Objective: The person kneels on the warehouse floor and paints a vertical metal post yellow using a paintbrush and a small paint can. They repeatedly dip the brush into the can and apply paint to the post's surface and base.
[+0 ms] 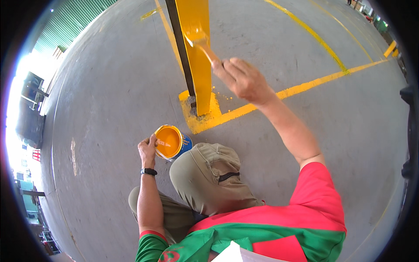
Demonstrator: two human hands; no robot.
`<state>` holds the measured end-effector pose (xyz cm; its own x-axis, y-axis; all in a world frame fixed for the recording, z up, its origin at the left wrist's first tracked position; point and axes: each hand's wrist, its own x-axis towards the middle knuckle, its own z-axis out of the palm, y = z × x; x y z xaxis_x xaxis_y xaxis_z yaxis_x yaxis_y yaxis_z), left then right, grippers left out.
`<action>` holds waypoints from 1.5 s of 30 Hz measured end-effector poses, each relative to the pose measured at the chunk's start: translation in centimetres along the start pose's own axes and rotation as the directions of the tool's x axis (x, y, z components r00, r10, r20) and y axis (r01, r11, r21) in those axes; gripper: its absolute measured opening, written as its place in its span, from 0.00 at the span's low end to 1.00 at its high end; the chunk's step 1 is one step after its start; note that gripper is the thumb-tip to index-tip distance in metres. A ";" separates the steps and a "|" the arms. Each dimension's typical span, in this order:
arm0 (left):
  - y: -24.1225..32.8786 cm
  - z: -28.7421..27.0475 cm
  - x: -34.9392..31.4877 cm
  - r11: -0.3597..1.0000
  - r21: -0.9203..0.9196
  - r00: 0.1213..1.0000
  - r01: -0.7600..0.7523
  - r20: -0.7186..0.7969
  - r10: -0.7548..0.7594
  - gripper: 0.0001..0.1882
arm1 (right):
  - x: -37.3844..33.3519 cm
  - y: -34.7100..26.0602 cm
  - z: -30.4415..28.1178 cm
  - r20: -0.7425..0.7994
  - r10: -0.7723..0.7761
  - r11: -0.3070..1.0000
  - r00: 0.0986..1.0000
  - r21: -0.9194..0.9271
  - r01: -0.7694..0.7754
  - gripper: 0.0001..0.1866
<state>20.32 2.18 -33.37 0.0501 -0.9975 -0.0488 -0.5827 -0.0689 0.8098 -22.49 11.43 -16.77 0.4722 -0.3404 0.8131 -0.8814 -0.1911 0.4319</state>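
Observation:
My right hand (246,81) is closed around the handle of a paintbrush (198,40). The brush's bristles lie against the face of a yellow steel post (197,65), whose left side is dark. Down by my knee, my left hand (147,148) grips the rim of a paint can (187,143). Yellow-orange paint (168,139) shows inside, and the can's outside is blue. The can is tilted a little toward me. Whether its bottom touches the floor cannot be seen.
The post rises from a yellow-painted patch (188,118) on the grey concrete floor (113,100). From it a yellow floor line (305,86) runs to the right, with paint drops (227,97) beside the post. A green corrugated wall (72,24) stands at the far left.

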 end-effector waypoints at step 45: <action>1.3 -0.6 -1.2 0.997 -0.081 1.000 0.020 0.012 -0.019 0.20 | 17.7 17.8 -8.8 -0.541 -0.017 0.994 0.841 -0.101 -0.045 0.14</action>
<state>20.02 3.31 -31.94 0.0516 -0.9961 -0.0710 -0.5141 -0.0875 0.8533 -29.88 10.13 8.73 0.4073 0.2148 0.8877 -0.8982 -0.0821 0.4319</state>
